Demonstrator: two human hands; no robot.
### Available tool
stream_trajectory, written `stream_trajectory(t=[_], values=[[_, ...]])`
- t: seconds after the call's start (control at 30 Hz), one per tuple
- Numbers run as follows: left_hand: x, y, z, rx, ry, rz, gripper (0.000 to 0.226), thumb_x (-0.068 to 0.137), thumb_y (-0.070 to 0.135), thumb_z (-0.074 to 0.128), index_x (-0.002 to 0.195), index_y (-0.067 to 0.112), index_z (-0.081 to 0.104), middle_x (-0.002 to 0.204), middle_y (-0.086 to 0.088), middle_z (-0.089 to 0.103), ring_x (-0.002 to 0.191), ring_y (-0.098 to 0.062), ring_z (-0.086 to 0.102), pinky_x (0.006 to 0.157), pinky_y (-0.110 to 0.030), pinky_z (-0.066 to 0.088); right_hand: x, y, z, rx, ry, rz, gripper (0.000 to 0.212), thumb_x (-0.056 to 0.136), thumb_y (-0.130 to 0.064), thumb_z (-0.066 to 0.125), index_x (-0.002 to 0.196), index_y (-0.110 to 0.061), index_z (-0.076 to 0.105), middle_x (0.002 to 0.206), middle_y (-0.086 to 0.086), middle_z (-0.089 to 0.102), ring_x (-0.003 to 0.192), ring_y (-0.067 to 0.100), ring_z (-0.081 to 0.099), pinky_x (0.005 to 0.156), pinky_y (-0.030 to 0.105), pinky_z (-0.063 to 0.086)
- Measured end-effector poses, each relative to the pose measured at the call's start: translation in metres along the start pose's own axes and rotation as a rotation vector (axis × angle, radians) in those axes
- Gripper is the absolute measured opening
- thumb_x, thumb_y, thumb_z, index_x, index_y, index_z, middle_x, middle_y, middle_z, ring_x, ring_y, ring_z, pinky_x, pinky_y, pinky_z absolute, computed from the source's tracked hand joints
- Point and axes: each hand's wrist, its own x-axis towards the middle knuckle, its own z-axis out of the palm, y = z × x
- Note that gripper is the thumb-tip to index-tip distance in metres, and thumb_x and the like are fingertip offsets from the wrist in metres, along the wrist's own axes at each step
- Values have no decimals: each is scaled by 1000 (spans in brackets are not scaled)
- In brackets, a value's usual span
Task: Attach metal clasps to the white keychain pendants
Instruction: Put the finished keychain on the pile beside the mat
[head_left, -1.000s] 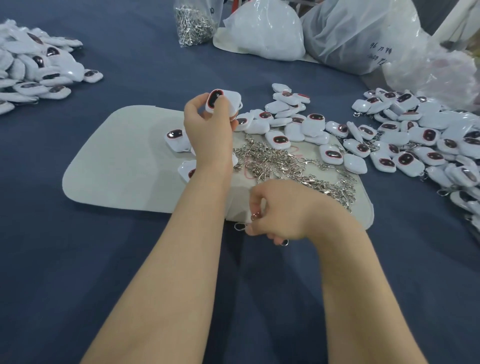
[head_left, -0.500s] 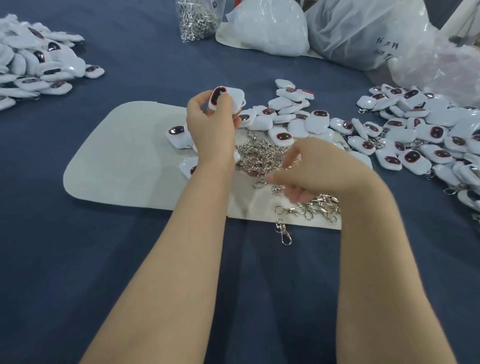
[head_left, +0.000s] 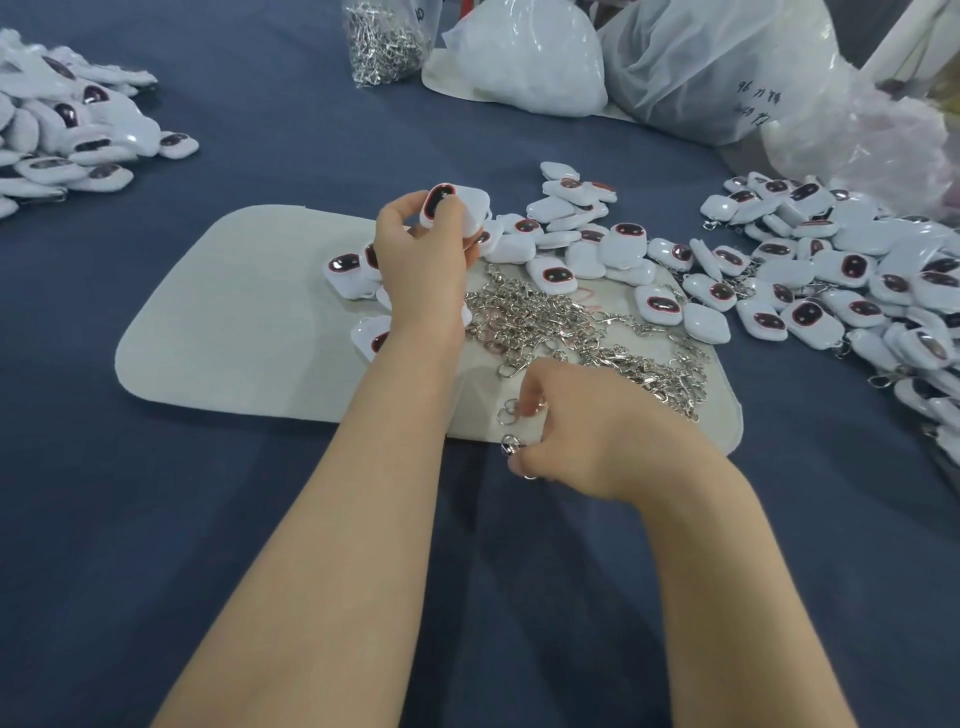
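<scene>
Grips one white pendant (head_left: 458, 203) in the left hand (head_left: 422, 262), fingers curled round it, raised over the grey mat (head_left: 234, 322). Pinches a metal clasp (head_left: 511, 444) in the right hand (head_left: 579, 428) at the mat's near edge, just beside the loose clasp heap (head_left: 566, 327). Not yet joined. Seemingly well into the batch, going by the clasped pendants (head_left: 857, 291) piled at right; plenty left, going by the bare pendants (head_left: 597, 244) along the mat's far side.
</scene>
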Motion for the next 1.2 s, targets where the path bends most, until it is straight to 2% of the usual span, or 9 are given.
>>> stream_trajectory(t=[0.1,0.23,0.53,0.67,0.77,0.87,0.93,1.1,1.2], values=[[0,-1,0,12,-12,-9,18,90,11,56,108,11,51,118,-20,62,78,-17,68,67,-19,54,-1,-3,4,-26,40,1,24,85,-25,62,105,-16,55,103,2,63,97,25,58,81,32,48],[1,-1,-1,15,-4,-14,19,90,11,56,109,11,52,118,-21,62,81,-18,68,68,-19,54,-4,-6,9,-49,34,-20,12,86,-21,58,97,-16,60,101,3,64,95,25,59,80,30,48],[2,-2,-1,23,-16,-13,25,90,11,55,115,8,51,118,-19,62,71,-11,68,64,-17,53,20,-5,-1,99,114,-36,14,88,-18,56,99,-10,56,100,11,64,94,28,59,76,30,46],[1,-2,-1,29,-14,-19,27,91,12,55,117,8,51,119,-20,62,71,-11,67,66,-17,52,57,2,-11,122,237,-20,12,88,-13,57,99,-9,58,94,7,59,83,25,55,57,28,41],[2,-2,-1,28,-6,-16,26,92,14,55,117,8,51,119,-19,62,72,-11,68,67,-17,53,76,13,-16,212,295,0,13,87,-10,56,91,-21,53,95,2,57,89,20,54,65,26,40],[2,-3,-1,20,-12,-19,23,90,12,56,113,10,51,118,-20,62,77,-15,68,65,-16,54,85,23,-20,418,333,-52,16,87,-9,53,94,-24,55,87,2,58,75,19,55,58,24,41],[2,-4,-1,39,-29,-27,21,89,12,57,109,11,50,117,-20,61,81,-19,69,64,-18,54,90,26,-20,646,446,-44,19,87,-5,49,95,-19,60,77,2,60,71,21,62,65,32,53],[2,-11,0,282,-118,7,28,88,12,56,113,14,43,98,-2,56,54,2,62,75,-25,58,99,23,-10,1424,477,-10,17,91,7,47,101,2,60,77,7,57,60,9,60,67,20,56],[0,-14,-1,427,-216,112,39,84,8,57,117,24,45,99,8,50,82,-9,62,86,-38,56,100,24,-9,1623,486,-54,13,91,6,49,90,-3,58,77,8,61,65,12,61,66,19,55]])
